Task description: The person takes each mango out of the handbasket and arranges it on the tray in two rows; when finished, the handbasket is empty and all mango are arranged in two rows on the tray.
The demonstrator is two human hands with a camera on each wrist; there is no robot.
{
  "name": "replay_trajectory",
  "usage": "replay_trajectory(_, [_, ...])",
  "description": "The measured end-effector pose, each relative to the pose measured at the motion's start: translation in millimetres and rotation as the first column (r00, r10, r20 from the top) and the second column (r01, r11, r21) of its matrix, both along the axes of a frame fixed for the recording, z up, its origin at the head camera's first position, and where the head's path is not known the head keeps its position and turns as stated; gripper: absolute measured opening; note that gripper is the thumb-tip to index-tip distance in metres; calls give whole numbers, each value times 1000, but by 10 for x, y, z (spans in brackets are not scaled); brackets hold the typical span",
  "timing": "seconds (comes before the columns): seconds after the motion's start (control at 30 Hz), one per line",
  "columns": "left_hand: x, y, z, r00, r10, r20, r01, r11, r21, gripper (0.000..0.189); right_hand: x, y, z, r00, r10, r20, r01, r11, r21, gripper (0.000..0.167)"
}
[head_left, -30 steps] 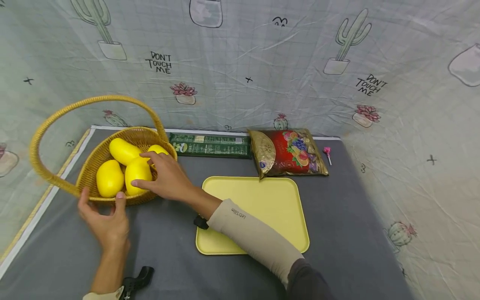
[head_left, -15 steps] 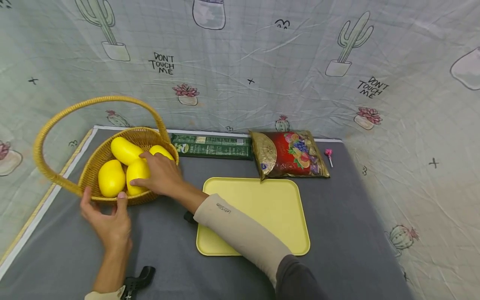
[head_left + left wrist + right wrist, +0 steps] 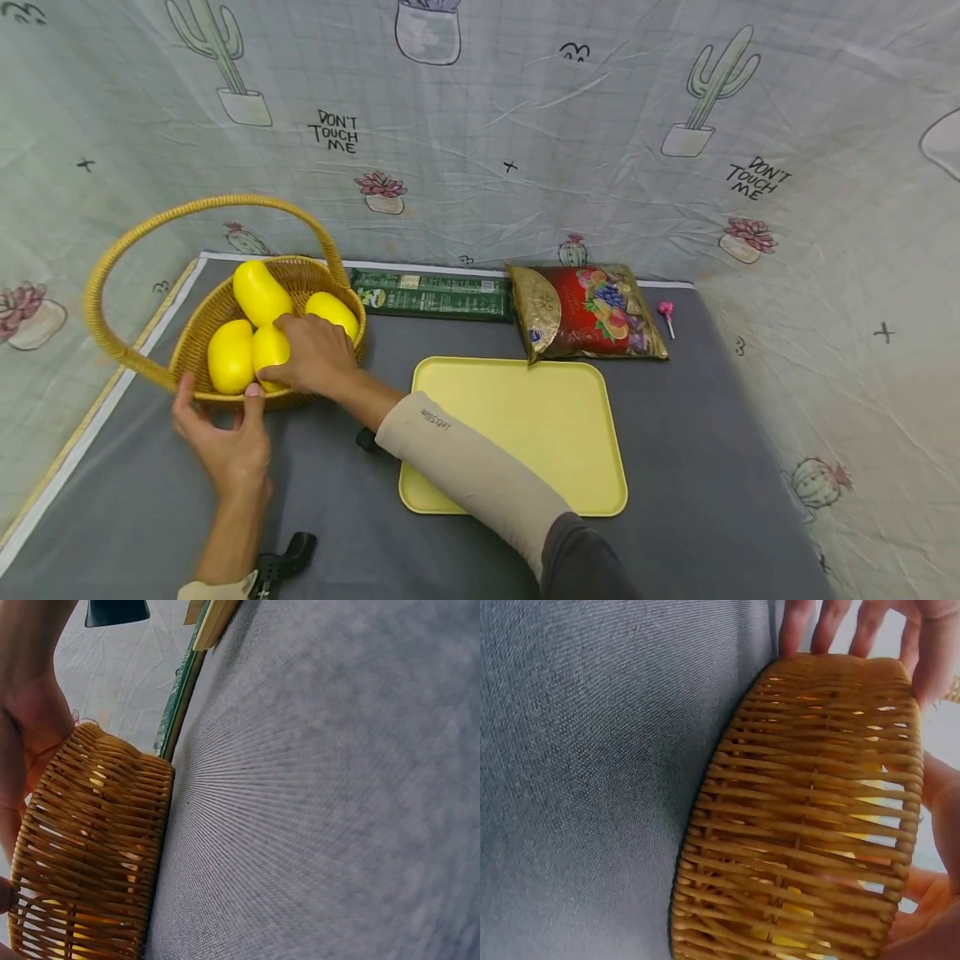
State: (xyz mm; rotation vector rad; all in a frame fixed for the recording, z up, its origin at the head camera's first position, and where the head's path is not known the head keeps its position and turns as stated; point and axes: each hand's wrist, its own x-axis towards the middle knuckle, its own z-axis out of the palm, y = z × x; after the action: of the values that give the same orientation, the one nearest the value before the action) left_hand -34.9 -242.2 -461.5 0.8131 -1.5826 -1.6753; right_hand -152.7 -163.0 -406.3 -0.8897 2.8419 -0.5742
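Several yellow mangoes lie in a wicker basket with a tall arched handle. My right hand reaches inside and grips the front mango, thumb at its near side and fingers over its far side. Beside that fruit lie a left mango, a rear mango and a right mango. My left hand holds the near rim, thumb and fingers on the basket's front. In the right wrist view, left fingertips press on the woven wall. The palm side of my right hand is hidden.
A yellow tray lies under my right forearm. Behind it are a flat green packet and a red and gold bag. A pink lollipop lies at the right. Patterned cloth walls border the grey table.
My right hand has moved slightly left and closed round the front mango, which now touches the left one. The rear mango has turned more upright. My left hand keeps its hold on the rim.
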Motion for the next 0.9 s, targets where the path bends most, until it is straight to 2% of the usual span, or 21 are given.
replay_trajectory(0.3, [-6, 1, 12, 1000, -2, 13, 3, 1000, -7, 79, -51, 53, 53, 994, 34, 106, -26, 997, -71, 66])
replay_trajectory(0.5, [1, 18, -4, 1000, -10, 14, 10, 1000, -11, 79, -98, 179, 84, 981, 90, 175, -55, 979, -194, 65])
replay_trajectory(0.73, [-2, 22, -13, 1000, -5, 2, 5, 1000, -2, 78, -129, 302, 95, 970, 145, 195, -71, 937, -341, 65])
replay_trajectory(0.83, [-7, 19, -15, 1000, -4, 4, 4, 1000, -2, 79, -126, 372, 113, 959, 163, 233, -50, 902, -429, 63])
replay_trajectory(0.9, [-9, 19, -17, 1000, -2, 6, 2, 1000, -7, 79, -127, 426, 122, 944, 183, 274, -22, 865, -502, 63])
